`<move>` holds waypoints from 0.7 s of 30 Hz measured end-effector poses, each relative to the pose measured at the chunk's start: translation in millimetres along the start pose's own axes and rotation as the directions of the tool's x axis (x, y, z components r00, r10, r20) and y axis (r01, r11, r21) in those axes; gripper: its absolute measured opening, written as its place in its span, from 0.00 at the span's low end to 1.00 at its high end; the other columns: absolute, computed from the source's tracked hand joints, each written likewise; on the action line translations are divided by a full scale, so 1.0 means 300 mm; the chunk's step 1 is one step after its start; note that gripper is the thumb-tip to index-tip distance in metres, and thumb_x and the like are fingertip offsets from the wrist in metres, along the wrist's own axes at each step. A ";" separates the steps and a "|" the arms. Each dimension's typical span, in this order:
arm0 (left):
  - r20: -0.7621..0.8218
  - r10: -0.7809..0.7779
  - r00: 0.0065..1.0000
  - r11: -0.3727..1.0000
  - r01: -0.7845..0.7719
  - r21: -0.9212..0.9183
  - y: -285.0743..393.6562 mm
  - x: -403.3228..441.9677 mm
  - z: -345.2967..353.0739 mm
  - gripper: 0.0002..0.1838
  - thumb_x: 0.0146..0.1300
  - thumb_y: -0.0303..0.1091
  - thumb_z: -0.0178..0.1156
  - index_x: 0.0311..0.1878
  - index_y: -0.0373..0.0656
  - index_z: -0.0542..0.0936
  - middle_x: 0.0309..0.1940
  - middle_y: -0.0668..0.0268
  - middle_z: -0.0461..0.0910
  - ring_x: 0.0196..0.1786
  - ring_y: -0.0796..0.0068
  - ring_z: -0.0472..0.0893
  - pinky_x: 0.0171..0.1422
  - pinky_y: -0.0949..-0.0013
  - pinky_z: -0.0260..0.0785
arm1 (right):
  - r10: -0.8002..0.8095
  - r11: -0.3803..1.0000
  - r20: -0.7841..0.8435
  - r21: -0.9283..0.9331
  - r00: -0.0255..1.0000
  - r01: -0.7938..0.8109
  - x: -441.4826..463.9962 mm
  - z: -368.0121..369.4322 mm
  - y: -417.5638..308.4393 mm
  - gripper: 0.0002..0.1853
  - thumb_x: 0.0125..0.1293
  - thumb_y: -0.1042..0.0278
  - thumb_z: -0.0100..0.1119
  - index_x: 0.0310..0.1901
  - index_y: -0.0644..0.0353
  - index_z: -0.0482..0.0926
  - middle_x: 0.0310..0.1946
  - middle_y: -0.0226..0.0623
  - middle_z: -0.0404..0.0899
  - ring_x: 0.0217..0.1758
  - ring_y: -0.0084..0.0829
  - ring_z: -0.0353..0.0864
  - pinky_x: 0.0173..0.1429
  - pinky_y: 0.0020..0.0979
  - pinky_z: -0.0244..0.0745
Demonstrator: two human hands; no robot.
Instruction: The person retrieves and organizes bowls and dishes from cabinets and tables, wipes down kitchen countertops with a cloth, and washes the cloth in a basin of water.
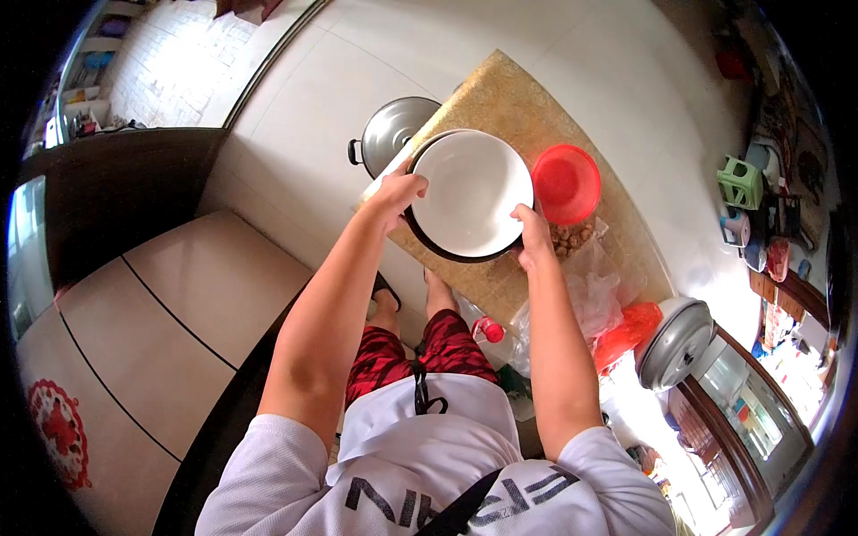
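Observation:
Both my hands hold a round pot with a white inside and a dark outer rim (473, 192) over the tan stone-patterned table (500, 94). My left hand (398, 198) grips its left side, the thumb over the rim. On the lower right side, my right hand (534, 237) is closed on it, thumb also at the rim. A red plastic bowl (567, 184) stands just right of the pot. Below that bowl lie small brown pieces (572, 238), next to a clear plastic bag (581, 304). The pot's outer bottom is hidden.
A metal pot with a lid and black handle (393, 129) is beyond the table's left edge. Near the lower right corner are a red bag (630, 335) and a silver lidded pot (677, 344). A red-capped bottle (488, 330) is by my legs; a green stool (740, 183) stands far right.

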State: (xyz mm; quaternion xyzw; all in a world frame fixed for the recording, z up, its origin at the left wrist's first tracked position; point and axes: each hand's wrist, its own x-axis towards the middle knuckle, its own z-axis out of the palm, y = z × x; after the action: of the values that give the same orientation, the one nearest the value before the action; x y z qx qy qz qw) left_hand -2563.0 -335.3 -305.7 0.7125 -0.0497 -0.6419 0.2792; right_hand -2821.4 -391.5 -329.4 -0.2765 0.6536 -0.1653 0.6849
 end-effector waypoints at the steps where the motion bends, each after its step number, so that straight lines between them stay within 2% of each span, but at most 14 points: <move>1: 0.002 -0.001 1.000 1.000 0.001 -0.010 -0.020 0.023 -0.002 0.44 0.44 0.27 0.54 0.72 0.61 0.69 0.45 0.60 0.74 0.46 0.65 0.76 0.44 0.55 0.75 | -0.008 1.000 -0.001 0.010 1.000 0.008 -0.011 0.007 -0.007 0.28 0.51 0.69 0.55 0.58 0.59 0.73 0.49 0.36 0.75 0.54 0.34 0.73 0.61 0.37 0.68; 3: -0.005 -0.002 1.000 1.000 0.002 0.006 -0.025 0.033 -0.005 0.45 0.44 0.28 0.55 0.73 0.61 0.69 0.44 0.60 0.74 0.45 0.66 0.75 0.44 0.56 0.75 | -0.026 0.999 -0.005 0.029 1.000 0.026 -0.034 0.018 -0.020 0.26 0.52 0.69 0.57 0.56 0.60 0.74 0.53 0.36 0.74 0.58 0.33 0.69 0.66 0.35 0.60; 5: -0.022 0.000 1.000 0.998 0.001 0.058 0.009 -0.013 -0.003 0.46 0.43 0.28 0.55 0.74 0.61 0.68 0.44 0.60 0.73 0.45 0.66 0.75 0.43 0.57 0.75 | -0.069 0.997 -0.008 -0.028 0.998 0.069 0.007 -0.005 0.021 0.29 0.51 0.69 0.55 0.59 0.60 0.73 0.52 0.37 0.74 0.56 0.34 0.72 0.62 0.36 0.66; 6: -0.012 0.018 1.000 0.999 -0.018 0.027 -0.010 0.013 -0.006 0.46 0.43 0.28 0.55 0.74 0.61 0.68 0.45 0.60 0.73 0.44 0.66 0.75 0.43 0.57 0.75 | -0.091 0.994 -0.008 -0.057 0.996 0.090 0.023 -0.012 0.036 0.30 0.51 0.70 0.55 0.60 0.60 0.72 0.52 0.37 0.74 0.54 0.34 0.73 0.61 0.37 0.70; 9: -0.004 0.059 0.998 0.998 -0.059 -0.027 -0.075 0.090 -0.011 0.46 0.43 0.28 0.55 0.74 0.61 0.68 0.49 0.59 0.70 0.45 0.64 0.75 0.43 0.58 0.75 | -0.153 0.988 0.009 0.029 0.988 0.153 -0.014 0.010 0.013 0.28 0.52 0.72 0.55 0.58 0.59 0.73 0.54 0.36 0.73 0.56 0.33 0.70 0.65 0.36 0.62; 11: -0.021 0.073 0.997 0.997 -0.073 -0.011 -0.080 0.090 -0.009 0.46 0.43 0.28 0.55 0.74 0.61 0.68 0.55 0.57 0.68 0.48 0.62 0.75 0.44 0.58 0.75 | -0.177 0.984 0.008 0.021 0.984 0.177 -0.026 0.015 0.007 0.27 0.52 0.73 0.55 0.58 0.59 0.73 0.53 0.36 0.74 0.56 0.33 0.70 0.64 0.35 0.63; 14: 0.036 0.076 0.996 0.997 -0.075 -0.008 -0.060 0.069 -0.013 0.48 0.43 0.28 0.56 0.75 0.63 0.66 0.62 0.55 0.62 0.52 0.59 0.75 0.46 0.57 0.75 | -0.202 0.979 0.010 0.023 0.979 0.202 -0.018 0.015 0.010 0.27 0.52 0.73 0.55 0.58 0.59 0.73 0.51 0.36 0.74 0.56 0.33 0.71 0.64 0.35 0.64; 17: -0.024 0.029 0.999 0.997 -0.027 0.076 -0.051 0.057 -0.010 0.48 0.43 0.29 0.56 0.76 0.64 0.65 0.64 0.53 0.59 0.54 0.58 0.74 0.46 0.57 0.75 | -0.200 0.979 -0.005 -0.044 0.980 0.199 -0.025 0.020 0.001 0.31 0.52 0.72 0.54 0.62 0.59 0.71 0.54 0.37 0.75 0.59 0.34 0.72 0.65 0.36 0.65; 21: -0.009 0.080 0.997 0.991 -0.078 0.108 -0.061 0.063 -0.020 0.48 0.44 0.31 0.58 0.76 0.63 0.64 0.64 0.49 0.59 0.56 0.54 0.74 0.48 0.58 0.75 | -0.194 0.976 0.013 -0.095 0.981 0.195 -0.038 0.023 -0.012 0.33 0.54 0.69 0.55 0.66 0.59 0.69 0.58 0.38 0.74 0.62 0.35 0.71 0.69 0.37 0.63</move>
State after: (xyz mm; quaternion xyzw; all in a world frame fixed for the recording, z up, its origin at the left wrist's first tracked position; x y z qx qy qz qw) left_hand -2559.2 -326.1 -330.9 0.7281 -0.1106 -0.6220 0.2659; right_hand -2815.2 -386.5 -318.3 -0.3718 0.6294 -0.1996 0.6525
